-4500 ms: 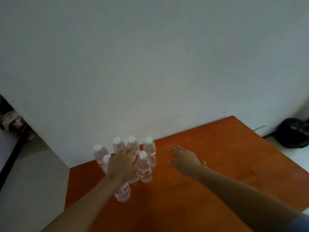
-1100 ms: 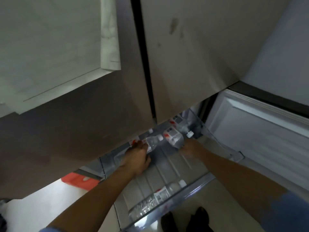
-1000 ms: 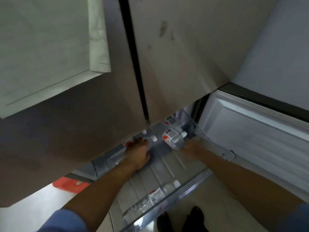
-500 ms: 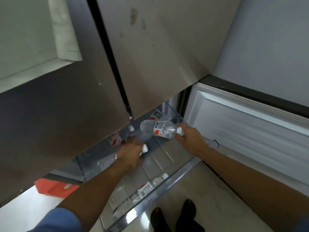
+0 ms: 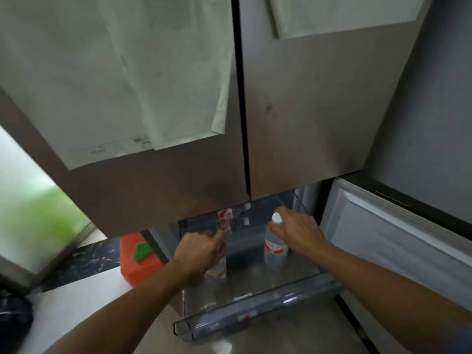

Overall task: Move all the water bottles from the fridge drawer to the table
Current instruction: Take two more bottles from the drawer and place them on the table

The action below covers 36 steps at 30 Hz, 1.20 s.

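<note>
The clear fridge drawer stands pulled out below the two closed fridge doors. My right hand grips a clear water bottle with a white cap and red label, held upright over the drawer. My left hand is closed around another red-labelled bottle, mostly hidden under the hand. Another bottle's red label shows at the drawer's back. Blurred red label scraps show through the drawer's front wall.
Closed fridge doors with pale papers stuck on them hang over the drawer's back. The open lower door panel stands to the right. A red box with a green piece sits on the floor at the left. A dark bag lies lower left.
The view swung up and left. My right hand turned its bottle from lying sideways to upright. My left hand closed on a second bottle and lifted it.
</note>
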Motion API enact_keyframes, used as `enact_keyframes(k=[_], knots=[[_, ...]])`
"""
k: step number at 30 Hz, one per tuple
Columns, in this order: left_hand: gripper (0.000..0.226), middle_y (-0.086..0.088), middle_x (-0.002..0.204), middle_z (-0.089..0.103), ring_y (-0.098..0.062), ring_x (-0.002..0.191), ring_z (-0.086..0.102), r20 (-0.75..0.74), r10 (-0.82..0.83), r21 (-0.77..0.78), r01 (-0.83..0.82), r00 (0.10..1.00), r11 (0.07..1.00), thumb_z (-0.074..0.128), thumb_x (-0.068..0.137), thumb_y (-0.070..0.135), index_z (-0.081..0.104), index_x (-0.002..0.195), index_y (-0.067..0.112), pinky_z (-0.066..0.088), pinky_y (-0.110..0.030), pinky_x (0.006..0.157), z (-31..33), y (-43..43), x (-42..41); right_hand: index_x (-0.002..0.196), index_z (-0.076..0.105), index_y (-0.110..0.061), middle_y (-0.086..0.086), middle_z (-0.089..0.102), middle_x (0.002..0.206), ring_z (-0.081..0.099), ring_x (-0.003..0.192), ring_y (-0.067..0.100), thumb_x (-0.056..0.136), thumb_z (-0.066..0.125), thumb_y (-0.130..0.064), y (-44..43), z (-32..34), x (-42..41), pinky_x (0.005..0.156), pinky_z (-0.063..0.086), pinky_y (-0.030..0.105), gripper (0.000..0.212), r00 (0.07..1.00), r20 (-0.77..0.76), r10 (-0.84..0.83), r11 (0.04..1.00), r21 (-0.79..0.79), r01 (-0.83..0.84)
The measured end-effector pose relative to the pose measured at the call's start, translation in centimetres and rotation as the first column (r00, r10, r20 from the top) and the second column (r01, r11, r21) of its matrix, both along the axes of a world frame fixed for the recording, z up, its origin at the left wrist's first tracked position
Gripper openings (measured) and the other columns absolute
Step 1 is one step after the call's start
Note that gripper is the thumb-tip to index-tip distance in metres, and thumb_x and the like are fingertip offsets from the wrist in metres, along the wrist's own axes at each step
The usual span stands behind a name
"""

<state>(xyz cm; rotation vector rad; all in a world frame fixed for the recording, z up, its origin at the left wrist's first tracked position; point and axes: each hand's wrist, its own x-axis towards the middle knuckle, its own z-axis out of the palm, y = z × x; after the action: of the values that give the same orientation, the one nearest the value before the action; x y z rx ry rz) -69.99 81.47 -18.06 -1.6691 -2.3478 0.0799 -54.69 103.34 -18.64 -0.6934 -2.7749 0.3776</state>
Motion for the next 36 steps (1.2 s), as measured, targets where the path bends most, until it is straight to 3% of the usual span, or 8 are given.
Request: enact_keyframes(k=[5,9,15,20,24,26,31,36], knots=[[0.030,0.000,0.067,0.060,-0.022,0.046,0.057,0.035,0.223,0.208,-0.225,0.974,0.952,0.036,0.090,0.048,0.049,0.087,0.020,0.050,-0.031,0.044,4.5,-4.0,4.7,0.104,0.051,-0.021,0.005,0.068,0.104,0.064,0.088,0.032,0.090,0.049,-0.051,-2.2,4.3,1.0,0.070,0.047,0.038,0.033,0.977,-0.142,0.157,0.987,0.032,-0.154],[0.024,0.003,0.060,0.057,-0.015,0.044,0.045,0.005,0.378,0.333,-0.358,0.926,0.872,0.053,0.090,0.040,0.048,0.079,0.020,0.026,-0.018,0.042,8.5,-8.7,8.6,0.104,0.055,-0.022,0.004,0.069,0.099,0.064,0.085,0.034,0.086,0.046,-0.054,-5.9,8.7,2.0,0.071,0.048,0.039,0.038,0.907,-0.296,0.301,0.954,0.081,-0.290],[0.036,-0.004,0.060,0.064,-0.030,0.050,0.059,0.007,0.622,0.455,-0.557,0.783,0.695,0.039,0.084,0.050,0.052,0.077,0.017,0.035,-0.026,0.044,11.4,-18.7,13.9,0.099,0.056,-0.021,0.000,0.069,0.087,0.062,0.070,0.024,0.089,0.053,-0.048,-14.3,12.6,1.9,0.062,0.041,0.030,0.029,0.765,-0.350,0.540,0.841,0.206,-0.500],[0.030,-0.003,0.073,0.068,-0.027,0.057,0.061,0.047,0.800,0.392,-0.748,0.597,0.535,0.046,0.088,0.046,0.056,0.083,0.019,0.045,-0.030,0.050,11.8,-30.3,20.5,0.100,0.058,-0.020,0.004,0.071,0.088,0.065,0.070,0.025,0.088,0.050,-0.052,-26.0,12.3,2.2,0.067,0.055,0.038,0.035,0.631,-0.279,0.724,0.687,0.211,-0.695],[0.026,0.002,0.081,0.066,-0.015,0.065,0.056,0.171,0.897,0.276,-0.894,0.407,0.353,0.051,0.091,0.045,0.056,0.089,0.020,0.042,-0.026,0.057,10.4,-41.1,27.7,0.102,0.057,-0.018,0.009,0.070,0.092,0.064,0.078,0.032,0.089,0.048,-0.050,-37.8,10.9,3.8,0.065,0.045,0.034,0.036,0.463,-0.150,0.874,0.486,0.278,-0.829],[0.028,0.002,0.079,0.066,-0.017,0.064,0.058,0.166,0.929,0.245,-0.927,0.330,0.285,0.048,0.090,0.047,0.054,0.086,0.020,0.044,-0.028,0.057,9.3,-46.8,31.6,0.100,0.054,-0.019,0.009,0.069,0.097,0.063,0.084,0.031,0.089,0.048,-0.050,-44.1,9.7,5.1,0.067,0.042,0.035,0.033,0.397,-0.085,0.914,0.405,0.273,-0.873],[0.028,0.002,0.080,0.065,-0.015,0.062,0.052,0.104,0.982,0.119,-0.982,0.156,0.144,0.043,0.092,0.046,0.052,0.089,0.020,0.033,-0.027,0.053,7.2,-60.6,42.3,0.110,0.056,-0.024,0.002,0.068,0.105,0.063,0.084,0.019,0.090,0.049,-0.050,-61.0,6.7,10.0,0.071,0.047,0.028,0.034,0.209,-0.004,0.978,0.208,0.138,-0.968],[0.023,0.007,0.076,0.060,-0.014,0.065,0.057,0.127,0.989,0.063,-0.995,-0.071,-0.080,0.043,0.092,0.047,0.050,0.087,0.026,0.049,-0.031,0.060,6.5,-72.1,52.6,0.106,0.055,-0.023,-0.001,0.066,0.098,0.060,0.078,0.013,0.089,0.048,-0.055,-76.5,5.0,16.2,0.072,0.054,0.027,0.036,0.030,0.023,0.999,0.029,0.044,-0.999]])
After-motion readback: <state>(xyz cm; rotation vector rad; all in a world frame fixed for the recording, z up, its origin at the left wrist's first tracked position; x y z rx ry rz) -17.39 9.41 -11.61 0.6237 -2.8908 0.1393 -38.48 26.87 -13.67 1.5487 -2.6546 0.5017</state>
